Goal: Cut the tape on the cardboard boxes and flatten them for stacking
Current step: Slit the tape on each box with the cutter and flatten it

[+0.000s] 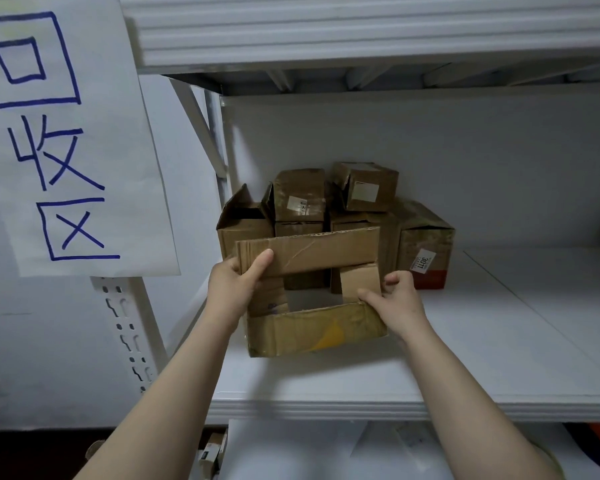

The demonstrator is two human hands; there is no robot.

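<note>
An opened cardboard box (312, 329) sits between both hands over the front of a white shelf (499, 341), its long far flap standing up; whether its bottom touches the shelf cannot be told. The left hand (234, 287) has its grip closed on the left end of that flap, thumb on the near face. The right hand (397, 299) has its grip closed on the right wall, thumb on the near corner. Just behind, blocking the way to the back wall, stands a pile of brown boxes (300, 199), some stacked two high. The rightmost box (426, 237) bears a white label (422, 263) reading "3011". At the left hangs a paper sign (59, 133) with blue handwritten characters "回收区", above a slotted white upright (129, 337)
</note>
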